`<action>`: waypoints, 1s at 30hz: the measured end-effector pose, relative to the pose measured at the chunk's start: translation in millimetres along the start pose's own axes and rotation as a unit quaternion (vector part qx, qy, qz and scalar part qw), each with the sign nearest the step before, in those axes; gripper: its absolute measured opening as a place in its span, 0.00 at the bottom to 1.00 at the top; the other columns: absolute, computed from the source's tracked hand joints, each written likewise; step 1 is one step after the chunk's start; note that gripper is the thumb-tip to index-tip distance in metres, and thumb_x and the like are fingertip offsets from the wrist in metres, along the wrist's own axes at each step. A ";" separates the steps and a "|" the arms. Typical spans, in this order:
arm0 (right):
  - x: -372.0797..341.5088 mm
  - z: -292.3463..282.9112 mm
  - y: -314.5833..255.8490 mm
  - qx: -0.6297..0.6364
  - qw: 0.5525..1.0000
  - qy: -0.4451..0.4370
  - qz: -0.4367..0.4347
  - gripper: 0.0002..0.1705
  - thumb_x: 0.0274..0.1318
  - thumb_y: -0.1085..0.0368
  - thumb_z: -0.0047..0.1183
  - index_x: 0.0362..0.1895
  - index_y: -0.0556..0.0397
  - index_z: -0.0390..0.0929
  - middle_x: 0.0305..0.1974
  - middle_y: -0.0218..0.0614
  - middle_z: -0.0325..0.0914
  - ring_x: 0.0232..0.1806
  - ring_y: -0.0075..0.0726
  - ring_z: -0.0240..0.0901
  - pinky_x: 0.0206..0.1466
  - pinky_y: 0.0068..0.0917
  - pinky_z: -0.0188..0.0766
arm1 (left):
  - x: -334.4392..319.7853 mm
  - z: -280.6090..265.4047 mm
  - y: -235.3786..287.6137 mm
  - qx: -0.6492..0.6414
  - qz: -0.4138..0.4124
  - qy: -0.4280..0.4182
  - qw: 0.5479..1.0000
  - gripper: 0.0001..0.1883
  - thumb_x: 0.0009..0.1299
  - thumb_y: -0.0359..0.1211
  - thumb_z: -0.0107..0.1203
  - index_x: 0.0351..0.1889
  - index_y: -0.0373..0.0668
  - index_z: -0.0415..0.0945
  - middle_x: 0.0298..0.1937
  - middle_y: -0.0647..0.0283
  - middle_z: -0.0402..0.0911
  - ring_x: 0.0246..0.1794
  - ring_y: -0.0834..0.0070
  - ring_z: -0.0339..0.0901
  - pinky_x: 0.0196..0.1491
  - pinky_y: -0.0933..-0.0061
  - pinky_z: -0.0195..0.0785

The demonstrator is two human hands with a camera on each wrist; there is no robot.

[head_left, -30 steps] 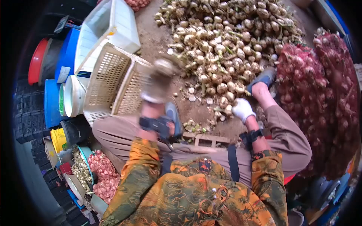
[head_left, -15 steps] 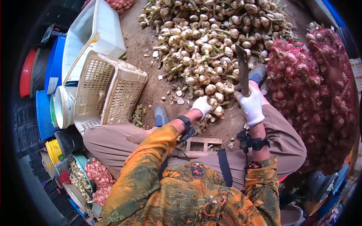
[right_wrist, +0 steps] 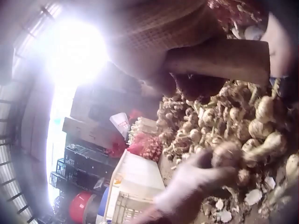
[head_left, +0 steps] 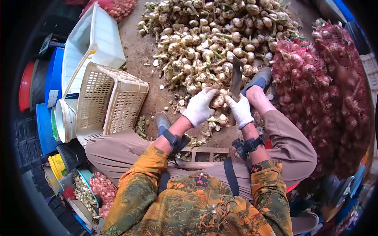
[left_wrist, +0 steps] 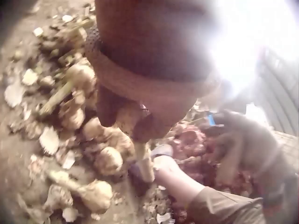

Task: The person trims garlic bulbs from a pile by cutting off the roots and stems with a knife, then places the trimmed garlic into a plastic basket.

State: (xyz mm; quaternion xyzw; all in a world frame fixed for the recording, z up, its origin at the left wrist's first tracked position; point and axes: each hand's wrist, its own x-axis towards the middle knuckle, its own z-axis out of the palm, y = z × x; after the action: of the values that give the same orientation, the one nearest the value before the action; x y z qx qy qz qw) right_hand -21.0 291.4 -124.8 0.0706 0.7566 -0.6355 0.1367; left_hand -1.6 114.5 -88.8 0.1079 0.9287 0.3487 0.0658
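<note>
Both hands wear white gloves and meet at the near edge of a heap of garlic (head_left: 189,55). My left hand (head_left: 199,107) grips a garlic bulb (head_left: 217,101) with dirt-stained skin; in the left wrist view its pale stem (left_wrist: 145,163) sticks out below the fingers. My right hand (head_left: 241,111) grips a knife (head_left: 236,76) by its handle, the broad dark blade pointing away over the heap. The right thumb is right beside the bulb. In the right wrist view the brown knife handle (right_wrist: 224,58) juts out from the right hand.
A tipped cream plastic crate (head_left: 128,104) and a white tub (head_left: 104,43) stand to the left. Red mesh sacks of garlic (head_left: 315,102) lean at the right. Cut stems (head_left: 140,126) lie by the left shoe (head_left: 162,120), and a low wooden frame (head_left: 202,154) lies between the legs.
My left hand came from beside the crate to the heap and now holds a bulb drawn back towards the right hand. My right hand has raised the knife, then moved slightly left with it.
</note>
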 end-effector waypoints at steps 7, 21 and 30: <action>-15.4 2.1 -36.3 0.326 0.945 -0.020 0.023 0.10 0.55 0.66 0.59 0.42 0.53 0.80 0.36 0.25 0.79 0.35 0.18 0.72 0.39 0.19 0.69 | -9.1 -19.8 26.0 -0.353 -0.121 0.039 0.927 0.37 0.49 0.39 0.72 0.57 0.40 0.68 0.49 0.58 0.78 0.47 0.72 0.76 0.52 0.70 0.70; -61.2 -10.8 -100.2 -0.382 0.855 -0.099 -0.337 0.11 0.38 0.74 0.51 0.32 0.51 0.72 0.26 0.43 0.74 0.32 0.51 0.76 0.33 0.42 0.71 | -35.3 -42.0 11.7 -0.743 -0.099 0.050 0.660 0.35 0.54 0.39 0.69 0.57 0.42 0.64 0.46 0.62 0.80 0.45 0.74 0.77 0.49 0.71 0.72; -56.2 10.8 -70.5 -0.410 0.839 -0.057 -0.353 0.10 0.38 0.73 0.51 0.31 0.52 0.72 0.26 0.42 0.72 0.30 0.49 0.74 0.31 0.42 0.70 | -29.0 -60.3 -7.1 -0.184 0.015 0.072 0.980 0.21 0.55 0.35 0.67 0.45 0.41 0.75 0.39 0.60 0.81 0.39 0.73 0.78 0.43 0.71 0.72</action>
State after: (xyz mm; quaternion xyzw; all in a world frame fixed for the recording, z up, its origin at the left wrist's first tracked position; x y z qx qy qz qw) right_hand 14.1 271.7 -43.4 -0.2998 0.9125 -0.2759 -0.0373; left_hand 13.5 64.0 -47.1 0.0827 0.8492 0.5215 0.0123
